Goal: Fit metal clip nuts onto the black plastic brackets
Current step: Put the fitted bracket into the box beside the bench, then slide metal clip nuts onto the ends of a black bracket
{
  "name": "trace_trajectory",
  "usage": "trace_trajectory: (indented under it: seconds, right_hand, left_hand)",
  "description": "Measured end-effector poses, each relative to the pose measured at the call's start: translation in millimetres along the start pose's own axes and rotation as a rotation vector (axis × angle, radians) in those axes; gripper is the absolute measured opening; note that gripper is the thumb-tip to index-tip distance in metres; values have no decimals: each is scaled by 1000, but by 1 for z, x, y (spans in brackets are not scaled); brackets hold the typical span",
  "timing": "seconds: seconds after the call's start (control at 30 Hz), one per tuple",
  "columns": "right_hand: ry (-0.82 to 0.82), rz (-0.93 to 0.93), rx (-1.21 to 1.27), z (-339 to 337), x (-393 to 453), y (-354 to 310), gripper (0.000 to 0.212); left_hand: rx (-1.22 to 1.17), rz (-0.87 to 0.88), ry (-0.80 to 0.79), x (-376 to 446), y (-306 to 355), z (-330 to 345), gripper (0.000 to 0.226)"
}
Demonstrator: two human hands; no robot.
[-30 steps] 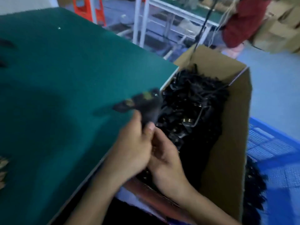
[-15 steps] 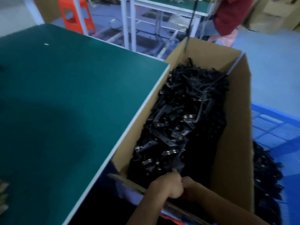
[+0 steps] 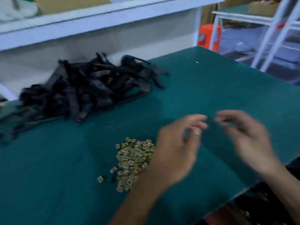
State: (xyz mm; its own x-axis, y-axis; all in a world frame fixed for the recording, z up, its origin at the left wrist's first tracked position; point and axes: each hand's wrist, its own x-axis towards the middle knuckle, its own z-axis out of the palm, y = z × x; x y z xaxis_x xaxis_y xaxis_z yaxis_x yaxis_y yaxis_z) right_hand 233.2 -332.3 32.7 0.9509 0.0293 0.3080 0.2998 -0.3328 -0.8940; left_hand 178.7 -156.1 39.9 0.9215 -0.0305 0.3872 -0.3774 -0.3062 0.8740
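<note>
Two hands, left and right, are hovering over the table with fingers loosely curled and, as far as blur allows, holding nothing, while brackets and nuts are lying in separate heaps, seemingly awaiting fitting.

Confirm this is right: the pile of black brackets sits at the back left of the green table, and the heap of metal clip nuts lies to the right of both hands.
Not quite. The head view shows the metal clip nuts lying left of both hands, partly behind the left hand; the right hand is farther right. The black brackets do sit back left on the green table.
</note>
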Motion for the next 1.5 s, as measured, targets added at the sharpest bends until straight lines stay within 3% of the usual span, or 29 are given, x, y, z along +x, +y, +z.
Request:
trace_trajectory:
  seconds: [0.07,0.13,0.23,0.33,0.4,0.47,0.53,0.63,0.8,0.87,1.0,1.13,1.17,1.27,1.33,1.4,1.47,1.5]
  right_hand:
    - [-442,68,-50,60,28,-11,27]
    - [-616,44,-175,124,57,-6,36]
    - [-636,-128,-314,199,89,-7,54]
    - [-642,-143,-442,254,121,-13,66]
    - [-632,-145,-675,275,135,-20,71]
    - [-605,-209,-905,287,148,-27,54]
    - [-640,-303,-1065,288,158,-34,16]
    - [-773,-440,-1167,276,170,-37,21]
    - [-766,-912,-1347,248,157,-39,27]
    - [-745,-1176,-1278,241,143,-45,26]
    - [-712,-1611,-1003,236,90,-81,33]
    - [-704,-1907,-877,245,44,-89,24]
    - [-696,-1934,-842,246,41,-89,27]
    - [-636,-1927,-706,245,48,-87,36]
    - [-551,-1844,-501,247,56,-80,29]
    - [-367,-1579,-275,246,61,-70,23]
    - [-238,-1136,-79,241,58,-54,22]
    - [-259,-913,1,237,55,-44,19]
  left_hand:
    - [68,-105,257,8,-30,-64,24]
    - [178,-193,400,2,-62,-114,26]
    - [263,-316,539,-17,-102,-159,28]
    - [234,-399,634,-31,-123,-183,34]
    - [231,-388,670,-36,-129,-188,35]
    - [220,-356,671,-35,-130,-189,34]
    - [205,-352,647,-35,-131,-188,32]
    - [148,-358,668,-37,-132,-190,31]
    - [39,-317,754,-40,-126,-193,25]
    - [48,-278,792,-41,-121,-193,19]
    - [-18,-280,704,-35,-108,-192,25]
    - [-559,-564,264,-41,-92,-200,45]
    - [-626,-599,218,-45,-92,-204,46]
    - [-773,-542,268,-53,-93,-212,41]
    - [-855,-454,337,-51,-91,-211,43]
    - [-910,-352,432,-44,-94,-211,38]
    - [-910,-312,590,-35,-97,-211,22]
    - [-897,-326,670,-33,-99,-213,16]
